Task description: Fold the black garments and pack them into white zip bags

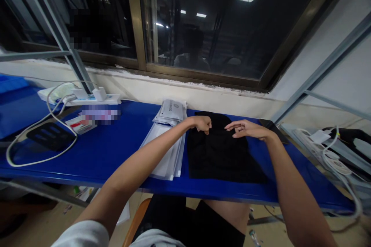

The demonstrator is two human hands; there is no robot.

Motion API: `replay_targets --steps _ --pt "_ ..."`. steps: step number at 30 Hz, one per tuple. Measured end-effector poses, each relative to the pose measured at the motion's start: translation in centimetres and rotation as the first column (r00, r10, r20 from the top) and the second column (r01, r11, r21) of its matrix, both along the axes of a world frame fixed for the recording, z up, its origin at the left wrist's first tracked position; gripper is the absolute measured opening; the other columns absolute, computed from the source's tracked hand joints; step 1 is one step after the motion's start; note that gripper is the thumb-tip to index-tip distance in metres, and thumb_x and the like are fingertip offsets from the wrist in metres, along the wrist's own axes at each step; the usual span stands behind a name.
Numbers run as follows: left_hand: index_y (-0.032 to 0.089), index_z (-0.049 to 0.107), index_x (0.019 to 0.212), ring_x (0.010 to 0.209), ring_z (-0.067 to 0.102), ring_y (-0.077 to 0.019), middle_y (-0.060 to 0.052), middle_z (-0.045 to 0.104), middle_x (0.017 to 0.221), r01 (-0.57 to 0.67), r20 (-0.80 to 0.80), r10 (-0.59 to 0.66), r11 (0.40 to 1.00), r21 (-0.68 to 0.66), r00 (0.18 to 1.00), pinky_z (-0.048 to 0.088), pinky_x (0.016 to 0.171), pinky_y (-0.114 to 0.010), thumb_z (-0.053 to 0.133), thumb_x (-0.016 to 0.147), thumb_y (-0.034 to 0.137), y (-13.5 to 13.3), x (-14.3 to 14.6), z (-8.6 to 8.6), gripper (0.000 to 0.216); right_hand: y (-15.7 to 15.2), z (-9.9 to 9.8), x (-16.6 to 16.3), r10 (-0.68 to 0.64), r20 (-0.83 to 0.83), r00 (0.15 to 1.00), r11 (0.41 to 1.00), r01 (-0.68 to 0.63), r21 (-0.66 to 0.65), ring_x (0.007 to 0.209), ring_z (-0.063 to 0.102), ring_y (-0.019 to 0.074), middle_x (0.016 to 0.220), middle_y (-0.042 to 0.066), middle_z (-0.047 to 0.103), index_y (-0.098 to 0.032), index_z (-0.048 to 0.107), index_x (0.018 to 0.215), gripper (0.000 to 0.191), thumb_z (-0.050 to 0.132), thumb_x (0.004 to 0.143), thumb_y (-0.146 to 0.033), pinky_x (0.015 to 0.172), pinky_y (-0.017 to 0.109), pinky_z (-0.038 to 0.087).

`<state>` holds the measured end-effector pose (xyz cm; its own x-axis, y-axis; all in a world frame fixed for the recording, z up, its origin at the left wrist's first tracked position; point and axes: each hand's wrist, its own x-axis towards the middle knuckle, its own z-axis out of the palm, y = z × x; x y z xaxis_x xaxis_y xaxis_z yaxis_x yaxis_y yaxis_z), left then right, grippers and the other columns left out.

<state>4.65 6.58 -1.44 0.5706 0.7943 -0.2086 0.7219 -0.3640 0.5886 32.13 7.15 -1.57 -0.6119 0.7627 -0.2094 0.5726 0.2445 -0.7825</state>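
Note:
A black piece of folded cloth [222,160], perhaps a garment, lies on the blue table [121,146] in front of me. Over its far left part is my left hand [203,124], with the fingers curled in and closed; whether they pinch the cloth is hidden. My right hand [245,129] is at the far right part of the cloth, palm down, its fingers stretched and apart with nothing between them. Left of the cloth are clear zip bags [165,150] lying flat, and behind these a stack of packed grey bags [171,111] with printing.
A white power strip [108,99] with plugs and a looped white cable [17,144] is at the far left, near a black slotted piece [50,136] and a small box [81,124]. A dark flat object [272,129] lies right of my right hand. Metal posts flank the window.

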Motion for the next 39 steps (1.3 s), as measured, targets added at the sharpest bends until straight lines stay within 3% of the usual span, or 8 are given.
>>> replay_targets --steps 6,14,19,24,30,33,35,39 --pt "0.015 0.065 0.109 0.095 0.064 -0.0186 -0.007 0.068 0.105 -0.063 0.079 0.047 0.975 0.213 0.996 0.049 0.079 -0.024 0.067 0.076 0.013 1.1 -2.3 2.6 0.033 0.8 -0.6 -0.3 -0.155 -0.026 0.988 0.97 0.157 0.188 0.078 0.059 0.0188 0.085 0.004 0.068 -0.019 0.074 0.097 0.046 0.084 0.066 -0.051 0.076 0.033 0.046" --pt "0.023 0.037 0.154 0.133 0.051 -0.0334 -0.016 0.052 0.147 0.074 -0.168 -0.036 0.971 0.226 0.985 0.045 0.104 -0.036 0.085 0.058 0.021 1.1 -3.9 2.4 0.106 1.7 -1.6 -1.0 -0.236 -0.313 0.92 0.878 0.339 0.336 0.113 0.063 0.0302 0.118 0.011 0.069 -0.023 0.069 0.1 0.043 0.079 0.073 -0.054 0.102 0.048 0.047" --pt "0.032 0.024 0.16 0.153 0.021 -0.036 -0.013 0.029 0.164 0.154 -0.321 -0.061 0.949 0.273 0.945 0.038 0.115 -0.046 0.075 0.056 0.003 0.5 -2.2 1.0 0.119 0.2 0.1 -0.1 0.033 -0.154 0.988 0.955 0.014 0.298 0.135 0.052 0.0334 0.146 0.007 0.057 -0.027 0.075 0.105 0.034 0.08 0.077 -0.046 0.112 0.048 0.042" --pt "0.023 0.036 0.155 0.14 0.045 -0.04 -0.022 0.03 0.161 0.065 -0.324 0.025 0.963 0.263 0.946 0.047 0.107 -0.045 0.067 0.06 -0.002 0.0 -1.9 0.3 0.104 0.0 -0.5 -1.1 0.08 0.18 0.98 0.957 -0.127 0.263 0.149 0.031 0.0418 0.151 0.001 0.053 -0.035 0.08 0.097 0.039 0.092 0.059 -0.037 0.12 0.059 0.029" --pt "0.021 0.048 0.147 0.101 0.071 -0.0228 -0.013 0.062 0.136 0.082 -0.093 -0.069 0.986 0.148 0.993 0.057 0.088 -0.03 0.059 0.08 0.012 0.1 -4.1 3.7 0.068 0.1 -0.3 -0.9 -0.221 -0.258 0.94 0.948 0.27 0.171 0.112 0.068 0.0334 0.106 0.007 0.077 -0.024 0.077 0.096 0.04 0.083 0.071 -0.054 0.106 0.049 0.049" --pt "0.019 0.057 0.138 0.075 0.072 -0.0185 -0.011 0.071 0.121 -0.078 0.105 0.072 0.995 0.062 0.992 0.059 0.073 -0.03 0.06 0.084 0.019 0.3 -5.1 4.7 0.053 0.8 -1.0 -1.1 -0.427 -0.473 0.77 0.847 0.524 0.087 0.089 0.073 0.0303 0.09 0.008 0.077 -0.022 0.072 0.097 0.046 0.079 0.07 -0.059 0.085 0.045 0.059" --pt "0.013 0.06 0.132 0.077 0.071 -0.0205 -0.013 0.072 0.113 -0.253 0.135 0.235 0.957 0.142 0.963 0.058 0.076 -0.031 0.061 0.081 0.014 0.5 -5.4 4.8 0.051 1.7 -1.9 -1.3 -0.552 -0.539 0.636 0.697 0.707 0.121 0.083 0.073 0.0305 0.085 0.008 0.076 -0.022 0.069 0.099 0.046 0.076 0.07 -0.057 0.079 0.046 0.06" --pt "0.009 0.065 0.123 0.093 0.07 -0.0233 -0.015 0.072 0.109 -0.305 0.146 0.274 0.915 0.265 0.951 0.055 0.085 -0.031 0.058 0.076 0.006 0.7 -5.4 5.3 0.047 2.8 -2.5 -1.2 -0.608 -0.584 0.538 0.488 0.833 0.259 0.097 0.068 0.0313 0.099 0.01 0.073 -0.022 0.066 0.1 0.039 0.075 0.066 -0.039 0.093 0.05 0.053"
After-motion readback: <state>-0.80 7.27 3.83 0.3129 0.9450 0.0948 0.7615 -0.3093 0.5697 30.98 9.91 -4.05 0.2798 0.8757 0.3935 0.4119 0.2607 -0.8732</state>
